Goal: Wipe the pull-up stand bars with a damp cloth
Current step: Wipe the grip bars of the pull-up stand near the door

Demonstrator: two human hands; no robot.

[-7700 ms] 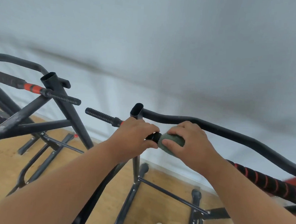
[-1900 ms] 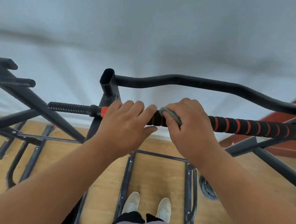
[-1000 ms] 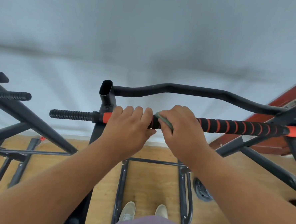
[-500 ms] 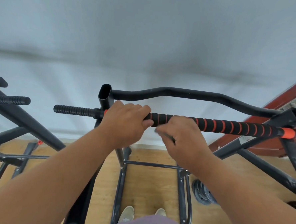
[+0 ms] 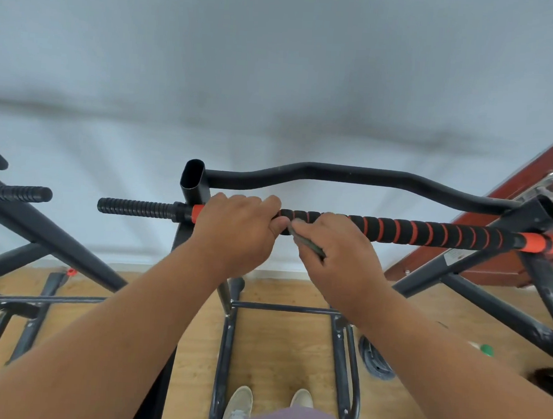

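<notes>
A pull-up stand crosses the view at chest height. Its near bar is wrapped in black foam with orange spirals and ends in a ribbed black grip on the left. My left hand is closed around this bar beside the left upright. My right hand sits just under the bar, pinching a folded grey-green cloth whose edge shows between thumb and fingers. Behind runs a curved black bar.
A second black stand is at the left. The stand's base rails lie on the wooden floor around my shoes. Weight plates rest at the lower right. A red-brown door is at the right; a white wall lies behind.
My right hand has come off the top of the foam bar and dropped just below it, cloth still held. The left hand keeps its hold.
</notes>
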